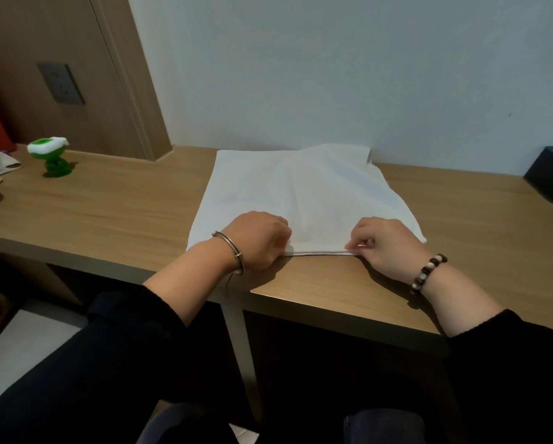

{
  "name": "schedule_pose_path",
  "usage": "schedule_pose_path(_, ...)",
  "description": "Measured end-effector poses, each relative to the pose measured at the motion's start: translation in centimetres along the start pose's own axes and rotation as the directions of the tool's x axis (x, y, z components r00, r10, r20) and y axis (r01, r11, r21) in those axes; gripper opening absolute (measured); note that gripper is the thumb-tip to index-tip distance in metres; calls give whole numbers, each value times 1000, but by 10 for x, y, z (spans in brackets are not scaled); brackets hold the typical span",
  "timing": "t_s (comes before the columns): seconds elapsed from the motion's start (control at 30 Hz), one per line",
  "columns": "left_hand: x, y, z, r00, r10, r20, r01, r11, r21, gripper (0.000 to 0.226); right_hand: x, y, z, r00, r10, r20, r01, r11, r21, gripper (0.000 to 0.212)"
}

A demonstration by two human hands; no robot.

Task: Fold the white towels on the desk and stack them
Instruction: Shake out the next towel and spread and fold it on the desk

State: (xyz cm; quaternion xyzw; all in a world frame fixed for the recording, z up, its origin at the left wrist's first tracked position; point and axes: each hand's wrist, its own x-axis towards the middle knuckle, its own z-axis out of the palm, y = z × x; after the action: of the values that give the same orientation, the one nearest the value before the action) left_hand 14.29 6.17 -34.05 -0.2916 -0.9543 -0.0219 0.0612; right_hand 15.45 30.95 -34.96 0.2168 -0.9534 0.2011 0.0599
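The white towel [300, 193] lies flat in the middle of the bench [108, 206], its far edge at 12 o'clock against the wall. Both hands are at its near hem. The left grip [256, 241], at 7 o'clock, has its fingers curled onto the edge. The right grip [387, 248], at 5 o'clock, pinches the hem between thumb and forefinger. A second layer peeks out at 1 o'clock; I cannot tell whether it is another towel. This looks like the start of a fold. The next move would be lifting the hem evenly and carrying it toward 12 o'clock, with the corners matched.
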Motion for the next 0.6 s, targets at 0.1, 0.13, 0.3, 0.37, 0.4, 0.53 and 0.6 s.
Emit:
schedule_pose_path(0.1, 12, -4, -9, 987, -106, 122, 113, 992, -48, 45, -2, -10, 6, 998, -62, 3, 61, 998, 30, 11)
schedule_pose_path(0.13, 17, -4, -9, 981, -160, 108, 167, 984, -59, 47, -1, -14, 9, 997, -83, 2, 83, 996, 34, 12)
schedule_pose_path(0.3, 48, 10, 14, 946, -302, -115, 292, 951, -98, 32, 4, -27, 17, 990, -144, 0, 144, 988, 54, 13)
schedule_pose_path(0.37, 55, 16, 30, 958, -286, 28, 287, 957, -47, 44, 4, -29, 16, 989, -150, 8, 149, 988, 51, 15)
schedule_pose_path(0.4, 57, 16, 37, 951, -297, 91, 301, 953, -28, 49, 4, -30, 15, 989, -146, 21, 145, 988, 54, 16)
schedule_pose_path(0.53, 59, 9, 49, 923, -349, 161, 354, 935, -5, 55, 2, -23, 5, 991, -82, 109, 77, 995, 58, 29)
schedule_pose_path(0.6, 59, 9, 51, 921, -356, 158, 360, 933, 4, 56, -1, -11, -3, 991, -18, 133, 19, 1000, -10, 25)
